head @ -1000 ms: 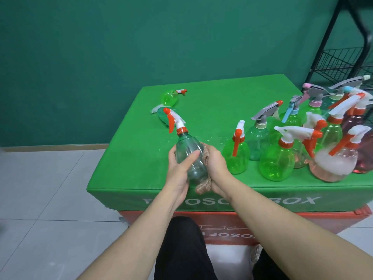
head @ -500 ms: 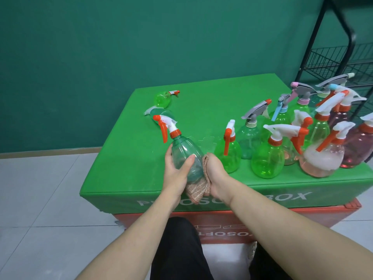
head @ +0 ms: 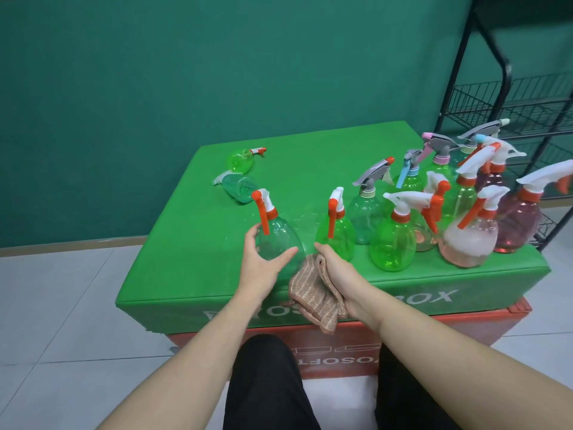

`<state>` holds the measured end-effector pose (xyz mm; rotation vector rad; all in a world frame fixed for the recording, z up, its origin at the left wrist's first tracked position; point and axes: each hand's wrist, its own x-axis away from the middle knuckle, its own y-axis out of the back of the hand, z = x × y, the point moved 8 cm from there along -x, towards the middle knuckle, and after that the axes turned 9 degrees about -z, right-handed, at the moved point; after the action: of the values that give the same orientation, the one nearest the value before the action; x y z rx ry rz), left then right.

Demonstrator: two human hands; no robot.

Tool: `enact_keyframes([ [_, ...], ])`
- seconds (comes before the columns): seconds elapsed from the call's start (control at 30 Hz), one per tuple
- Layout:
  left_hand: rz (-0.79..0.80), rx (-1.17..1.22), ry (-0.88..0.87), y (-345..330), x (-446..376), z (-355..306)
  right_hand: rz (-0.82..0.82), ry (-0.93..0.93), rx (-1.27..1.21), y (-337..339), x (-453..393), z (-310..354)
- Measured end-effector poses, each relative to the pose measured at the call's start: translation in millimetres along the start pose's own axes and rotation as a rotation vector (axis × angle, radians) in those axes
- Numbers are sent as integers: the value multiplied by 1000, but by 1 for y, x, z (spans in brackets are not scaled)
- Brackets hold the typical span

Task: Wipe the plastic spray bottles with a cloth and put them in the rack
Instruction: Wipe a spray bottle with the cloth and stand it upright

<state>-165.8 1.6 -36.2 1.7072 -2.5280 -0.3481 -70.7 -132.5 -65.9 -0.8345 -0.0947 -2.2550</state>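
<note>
My left hand [head: 263,265] grips a clear teal spray bottle [head: 279,240] with an orange trigger, held nearly upright over the front of the green box [head: 192,259]. My right hand [head: 338,274] holds a crumpled brown striped cloth [head: 316,293] just right of and below the bottle's base. The cloth hangs past the box's front edge. Several more spray bottles stand clustered on the right, the nearest a bright green one [head: 336,234]. The black wire rack [head: 521,100] stands at the far right behind the box.
Two bottles lie on their sides at the back left: a bright green one [head: 240,159] and a teal one [head: 242,187]. The green box rests on a red box [head: 434,333]. Grey floor tiles surround it, and a green wall stands behind.
The teal bottle has tipped from leaning left to nearly upright. My right hand has slid with the cloth down off the bottle's side to its base. My view has shifted left.
</note>
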Motion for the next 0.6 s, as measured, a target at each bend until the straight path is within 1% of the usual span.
enact_keyframes([
  [0.13, 62, -58, 11, -17, 10, 4, 36, -11, 37, 19, 8, -9],
  [0.37, 88, -112, -2, -40, 21, 2, -12, 32, 41, 47, 13, -9],
  [0.5, 140, -187, -23, -54, 26, -5, -28, 58, 51, 55, 12, -6],
  [0.6, 131, -192, -27, -60, 24, -9, -35, 71, 41, 58, 10, -3],
])
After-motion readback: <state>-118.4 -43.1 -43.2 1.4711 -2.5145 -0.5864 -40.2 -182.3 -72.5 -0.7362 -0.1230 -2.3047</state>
